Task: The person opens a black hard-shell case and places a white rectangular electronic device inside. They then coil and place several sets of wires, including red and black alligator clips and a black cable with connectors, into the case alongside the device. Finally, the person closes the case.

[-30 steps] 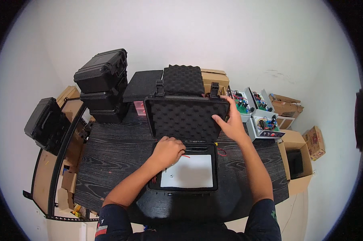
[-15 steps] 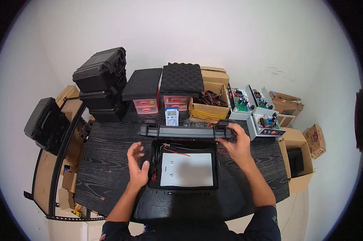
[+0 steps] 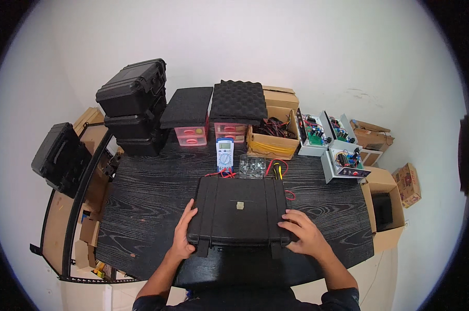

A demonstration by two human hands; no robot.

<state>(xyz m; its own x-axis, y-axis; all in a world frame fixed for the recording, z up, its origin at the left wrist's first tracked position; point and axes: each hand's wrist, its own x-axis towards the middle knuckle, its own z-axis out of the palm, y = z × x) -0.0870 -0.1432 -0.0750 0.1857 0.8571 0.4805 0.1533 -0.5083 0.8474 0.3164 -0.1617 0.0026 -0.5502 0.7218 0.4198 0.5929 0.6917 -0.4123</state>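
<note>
A black hard plastic case (image 3: 234, 210) lies with its lid down on the table before me. Its two front latches (image 3: 203, 248) stick out past the front edge, unfastened. My left hand (image 3: 183, 233) holds the left side, fingers along the edge and thumb at the front corner. Over the right edge, near the front corner, curl the fingers of my right hand (image 3: 303, 232). A small pale square (image 3: 240, 206) marks the lid. What is inside the case is hidden.
Behind the case are a multimeter (image 3: 224, 154) with red leads, a clear box of small parts (image 3: 252, 166) and a yellow-black screwdriver (image 3: 277, 171). Stacked black cases (image 3: 133, 106) stand far left. Open white electronics units (image 3: 343, 165) and a cardboard box (image 3: 382, 233) are right.
The lid has swung down toward me, covering the white panel and wires. My right hand moved from the lid's raised edge to the case's right side; my left hand now touches the left side.
</note>
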